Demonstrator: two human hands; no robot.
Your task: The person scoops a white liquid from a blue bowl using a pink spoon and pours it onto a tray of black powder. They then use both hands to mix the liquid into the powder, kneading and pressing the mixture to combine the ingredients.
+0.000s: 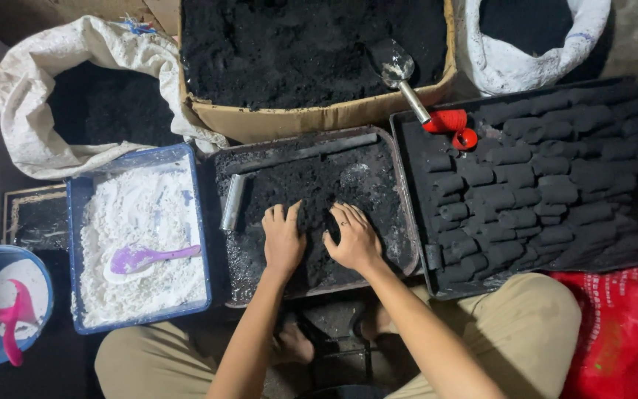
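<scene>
Dark tray, one powder heap, two hands

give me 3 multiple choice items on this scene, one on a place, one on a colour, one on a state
1. Where do both hands rest?
A. white powder tub
B. middle tray of black powder
C. cardboard box

2. What colour is the trowel's handle?
A. red
B. green
C. yellow

3. How are the hands?
A. clenched on a scoop
B. open, palms down
C. raised in the air

Answers: 1 B, left hand and right hand press into the middle tray. 2 A, the trowel ends in red. 3 B, fingers lie spread flat.
</scene>
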